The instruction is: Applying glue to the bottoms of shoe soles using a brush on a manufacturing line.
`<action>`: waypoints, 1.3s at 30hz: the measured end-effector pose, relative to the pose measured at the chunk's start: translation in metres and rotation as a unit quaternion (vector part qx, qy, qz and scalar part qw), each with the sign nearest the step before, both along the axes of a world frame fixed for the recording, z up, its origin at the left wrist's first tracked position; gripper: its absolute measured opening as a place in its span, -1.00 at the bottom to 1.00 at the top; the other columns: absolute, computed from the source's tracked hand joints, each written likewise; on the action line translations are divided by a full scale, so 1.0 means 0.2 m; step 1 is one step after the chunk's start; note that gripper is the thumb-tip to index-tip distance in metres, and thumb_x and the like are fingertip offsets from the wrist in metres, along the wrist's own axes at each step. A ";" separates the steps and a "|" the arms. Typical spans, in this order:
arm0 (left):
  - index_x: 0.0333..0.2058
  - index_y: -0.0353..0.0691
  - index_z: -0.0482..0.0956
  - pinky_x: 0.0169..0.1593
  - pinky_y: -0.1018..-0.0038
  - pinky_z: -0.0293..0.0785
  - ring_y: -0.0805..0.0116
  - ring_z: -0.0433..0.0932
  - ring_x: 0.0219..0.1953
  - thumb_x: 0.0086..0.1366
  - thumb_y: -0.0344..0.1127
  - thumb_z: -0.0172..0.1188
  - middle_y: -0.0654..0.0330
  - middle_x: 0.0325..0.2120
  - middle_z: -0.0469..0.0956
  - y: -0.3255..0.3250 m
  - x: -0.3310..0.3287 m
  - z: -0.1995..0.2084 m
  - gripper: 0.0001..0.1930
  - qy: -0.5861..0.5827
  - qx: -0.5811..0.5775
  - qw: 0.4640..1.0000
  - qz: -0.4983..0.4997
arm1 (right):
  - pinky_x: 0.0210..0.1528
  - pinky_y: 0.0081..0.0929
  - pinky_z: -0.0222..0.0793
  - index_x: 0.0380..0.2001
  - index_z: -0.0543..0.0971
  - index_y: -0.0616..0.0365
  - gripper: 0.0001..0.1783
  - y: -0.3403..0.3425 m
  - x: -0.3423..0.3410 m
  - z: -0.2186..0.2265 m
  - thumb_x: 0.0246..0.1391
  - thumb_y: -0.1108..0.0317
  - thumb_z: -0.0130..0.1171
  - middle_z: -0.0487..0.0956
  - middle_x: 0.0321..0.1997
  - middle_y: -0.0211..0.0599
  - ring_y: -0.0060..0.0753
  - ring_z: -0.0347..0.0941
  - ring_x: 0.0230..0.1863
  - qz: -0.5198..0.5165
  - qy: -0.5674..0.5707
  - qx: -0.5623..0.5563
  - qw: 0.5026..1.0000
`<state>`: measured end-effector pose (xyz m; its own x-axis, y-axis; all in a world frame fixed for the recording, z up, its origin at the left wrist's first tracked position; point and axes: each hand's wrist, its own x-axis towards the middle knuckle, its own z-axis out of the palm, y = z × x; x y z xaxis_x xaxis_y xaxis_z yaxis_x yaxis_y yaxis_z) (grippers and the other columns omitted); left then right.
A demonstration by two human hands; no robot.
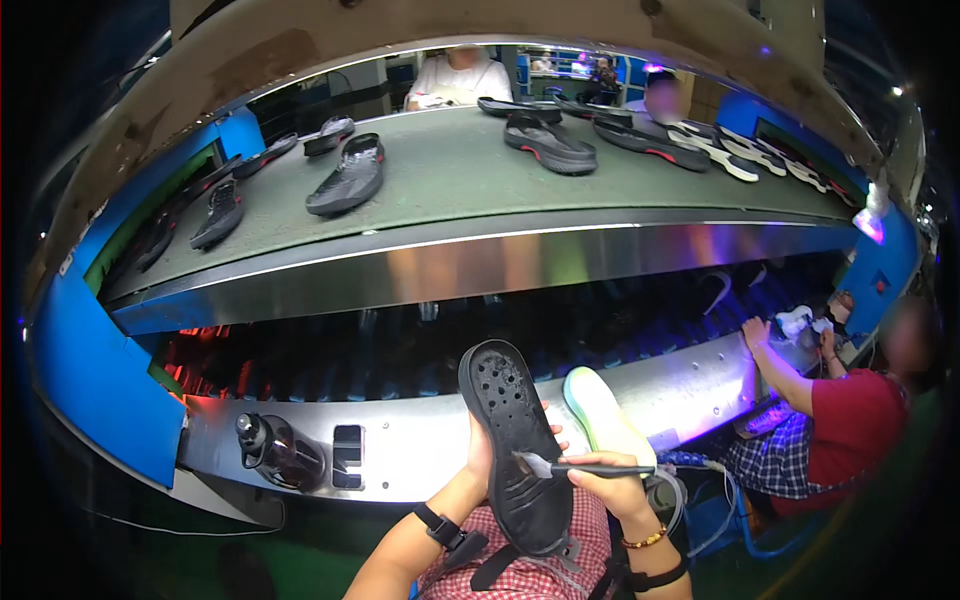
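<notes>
A black shoe sole, its hollowed face with a cluster of round holes turned up, is held toe-end away in front of me. My left hand grips it from beneath and along its left edge, with fingertips showing at the right side. A brush with a dark handle and pale bristles is pinched in my right hand. Its bristles lie against the middle of the sole, or just over it; I cannot tell which. Behind the brush, a pale white-green sole rests on the metal ledge.
A dark bottle and a phone-like device sit on the metal ledge. Beyond runs a dark roller track, below a green belt carrying several soles. A co-worker in red works at right; others are across the belt.
</notes>
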<state>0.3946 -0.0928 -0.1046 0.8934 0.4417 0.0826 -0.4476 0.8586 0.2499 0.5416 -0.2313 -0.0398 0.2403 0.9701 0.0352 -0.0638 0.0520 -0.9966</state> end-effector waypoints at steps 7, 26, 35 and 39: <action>0.18 -0.32 0.21 0.13 0.01 0.36 -0.10 0.45 0.01 -0.02 0.67 -0.38 -0.06 0.03 0.40 -0.13 0.16 0.08 0.14 0.055 0.043 0.997 0.040 | -0.25 -0.60 0.48 -0.29 0.61 0.32 -0.80 -0.13 -0.03 0.00 -0.07 0.57 0.26 0.65 -0.30 -0.21 -0.53 0.56 -0.32 -0.099 -0.231 0.117 0.961; 0.11 -0.38 0.27 0.08 0.03 0.40 -0.13 0.48 -0.04 -0.20 0.75 -0.34 -0.15 -0.14 0.48 -0.16 1.17 0.47 0.25 0.206 0.119 0.960 -0.148 | -0.09 -0.64 0.45 -0.21 0.61 0.31 -0.77 -0.33 0.75 0.32 0.01 0.54 0.25 0.64 -0.19 -0.19 -0.56 0.53 -0.18 -0.257 -0.069 0.001 0.964; 0.12 -0.30 0.29 0.14 0.03 0.35 -0.09 0.43 0.03 -0.13 0.71 -0.31 -0.13 -0.05 0.47 -0.67 1.95 0.64 0.17 0.166 0.108 0.911 -0.362 | -0.11 -0.67 0.44 -0.20 0.60 0.27 -0.78 -0.89 1.15 0.50 0.03 0.51 0.25 0.63 -0.19 -0.27 -0.61 0.52 -0.18 -0.450 -0.098 0.011 0.888; 0.13 -0.31 0.29 0.18 0.14 0.32 0.04 0.43 0.06 -0.15 0.72 -0.35 -0.07 0.01 0.43 -0.94 2.10 0.66 0.19 0.161 0.144 0.838 -0.500 | -0.14 -0.67 0.42 -0.21 0.62 0.21 -0.76 -1.13 1.06 0.53 -0.01 0.45 0.29 0.64 -0.22 -0.32 -0.64 0.52 -0.20 -0.571 -0.144 -0.002 0.808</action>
<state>0.8144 -0.2807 0.0276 0.8011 -0.5392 -0.2599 0.5916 0.6475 0.4803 0.7540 -0.4572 0.0670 0.9615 0.1223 0.2461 0.2576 -0.0893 -0.9621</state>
